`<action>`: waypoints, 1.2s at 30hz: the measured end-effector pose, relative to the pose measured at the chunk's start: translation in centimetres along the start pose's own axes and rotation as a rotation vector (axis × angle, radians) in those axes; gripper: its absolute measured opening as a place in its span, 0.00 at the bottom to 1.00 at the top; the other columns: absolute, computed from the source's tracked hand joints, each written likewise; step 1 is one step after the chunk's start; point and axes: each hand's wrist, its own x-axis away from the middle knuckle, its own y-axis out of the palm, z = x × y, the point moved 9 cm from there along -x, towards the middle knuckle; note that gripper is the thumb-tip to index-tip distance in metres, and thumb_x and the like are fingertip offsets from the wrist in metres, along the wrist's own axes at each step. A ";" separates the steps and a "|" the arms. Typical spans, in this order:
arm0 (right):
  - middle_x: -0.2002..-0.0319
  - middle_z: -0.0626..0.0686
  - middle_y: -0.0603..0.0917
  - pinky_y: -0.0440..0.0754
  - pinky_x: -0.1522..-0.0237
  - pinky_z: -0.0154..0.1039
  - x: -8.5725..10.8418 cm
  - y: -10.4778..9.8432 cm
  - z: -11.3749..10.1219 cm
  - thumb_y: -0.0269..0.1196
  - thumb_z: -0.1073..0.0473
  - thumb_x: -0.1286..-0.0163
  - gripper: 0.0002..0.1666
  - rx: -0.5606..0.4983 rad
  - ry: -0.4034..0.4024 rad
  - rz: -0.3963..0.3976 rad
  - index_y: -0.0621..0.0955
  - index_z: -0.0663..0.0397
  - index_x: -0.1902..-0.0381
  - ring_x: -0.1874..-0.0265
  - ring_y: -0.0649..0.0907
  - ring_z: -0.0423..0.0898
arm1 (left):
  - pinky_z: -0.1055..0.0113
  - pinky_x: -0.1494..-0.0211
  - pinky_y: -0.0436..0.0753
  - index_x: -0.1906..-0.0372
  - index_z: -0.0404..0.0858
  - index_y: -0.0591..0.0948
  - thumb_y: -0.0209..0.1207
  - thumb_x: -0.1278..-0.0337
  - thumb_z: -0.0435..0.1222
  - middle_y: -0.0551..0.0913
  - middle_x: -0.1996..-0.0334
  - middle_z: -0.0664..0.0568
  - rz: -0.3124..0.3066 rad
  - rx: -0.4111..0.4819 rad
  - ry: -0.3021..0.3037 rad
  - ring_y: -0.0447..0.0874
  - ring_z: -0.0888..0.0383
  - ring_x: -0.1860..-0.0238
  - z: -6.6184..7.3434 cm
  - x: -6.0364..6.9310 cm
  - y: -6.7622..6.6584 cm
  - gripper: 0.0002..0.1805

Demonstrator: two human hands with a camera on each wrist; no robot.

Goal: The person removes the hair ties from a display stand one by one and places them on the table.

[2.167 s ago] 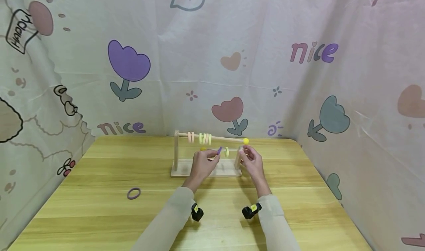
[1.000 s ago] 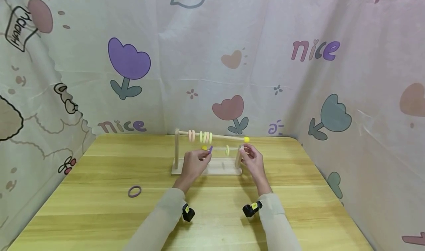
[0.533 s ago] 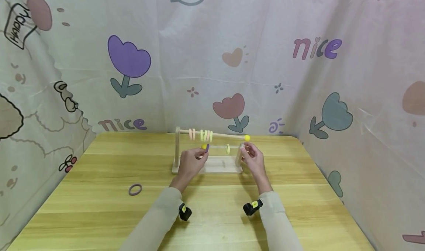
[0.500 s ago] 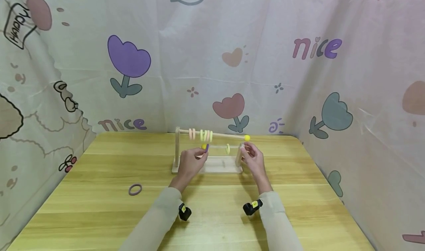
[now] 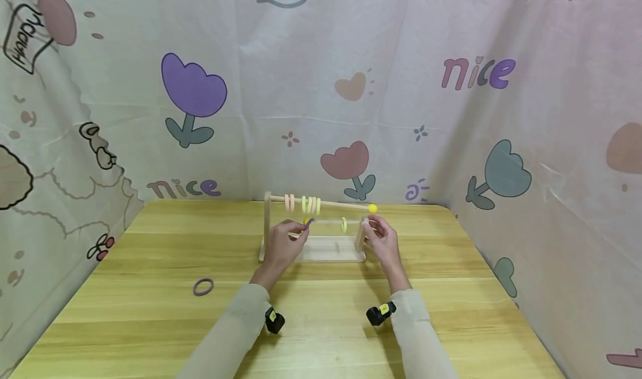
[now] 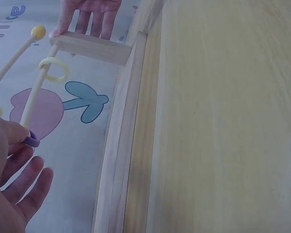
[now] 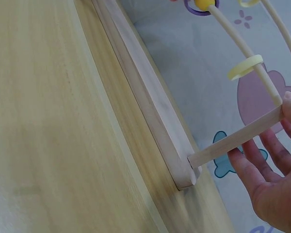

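The left hand [image 5: 282, 245] has its thumb and forefinger clamped on a purple ring [image 6: 32, 140], which, from the right wrist's side, looks to be around the yellow ball [image 7: 203, 4] ending the stand's lower rod [image 6: 36, 94]. Over at the rod's other end, the right hand [image 5: 385, 244] grips the short post [image 7: 237, 138], fingers closed about its top. A pale yellow ring [image 5: 344, 225] hangs on that rod near the post, while another purple ring [image 5: 203, 287] lies on the worktop [image 5: 150, 323], well apart from the stand [image 5: 331, 249].
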 end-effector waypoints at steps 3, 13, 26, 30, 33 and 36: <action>0.39 0.68 0.80 0.86 0.41 0.54 -0.1 0.0 0.1 0.61 0.60 0.22 0.23 -0.001 0.003 0.000 0.76 0.62 0.33 0.43 0.83 0.58 | 0.67 0.67 0.89 0.66 0.32 0.90 0.70 0.42 0.29 0.91 0.66 0.44 0.005 0.002 -0.009 0.90 0.50 0.65 -0.1 -0.1 -0.1 0.03; 0.39 0.68 0.81 0.86 0.41 0.54 -0.1 0.0 0.0 0.61 0.59 0.22 0.23 0.003 0.001 -0.001 0.76 0.62 0.33 0.43 0.84 0.56 | 0.67 0.66 0.88 0.64 0.32 0.90 0.69 0.40 0.29 0.91 0.63 0.43 -0.021 0.024 -0.067 0.90 0.49 0.64 -0.6 -0.1 -0.6 0.03; 0.39 0.67 0.81 0.86 0.41 0.53 0.0 0.0 0.1 0.61 0.59 0.22 0.23 0.000 0.012 0.006 0.76 0.62 0.34 0.44 0.84 0.55 | 0.73 0.68 0.85 0.60 0.34 0.90 0.67 0.36 0.32 0.91 0.64 0.45 -0.064 0.010 -0.072 0.87 0.53 0.69 -0.9 0.3 -1.3 0.05; 0.39 0.68 0.81 0.87 0.42 0.51 0.0 0.0 0.0 0.62 0.59 0.22 0.23 -0.004 0.009 0.006 0.76 0.62 0.34 0.44 0.84 0.55 | 0.74 0.68 0.85 0.59 0.33 0.90 0.68 0.36 0.31 0.91 0.65 0.46 -0.075 0.006 -0.065 0.86 0.55 0.70 -0.9 0.4 -1.6 0.06; 0.39 0.67 0.81 0.87 0.42 0.51 0.0 0.0 0.1 0.62 0.59 0.22 0.23 -0.001 0.010 0.007 0.76 0.62 0.34 0.45 0.84 0.54 | 0.75 0.67 0.84 0.60 0.34 0.90 0.69 0.38 0.31 0.90 0.66 0.47 -0.082 -0.006 -0.055 0.85 0.57 0.71 -0.8 0.6 -1.7 0.05; 0.39 0.67 0.81 0.87 0.42 0.51 0.0 0.0 0.1 0.62 0.58 0.22 0.24 0.005 0.012 0.007 0.76 0.62 0.33 0.45 0.84 0.53 | 0.75 0.67 0.84 0.60 0.35 0.90 0.69 0.38 0.31 0.91 0.67 0.47 -0.101 -0.016 -0.050 0.84 0.58 0.72 -0.6 0.7 -1.8 0.05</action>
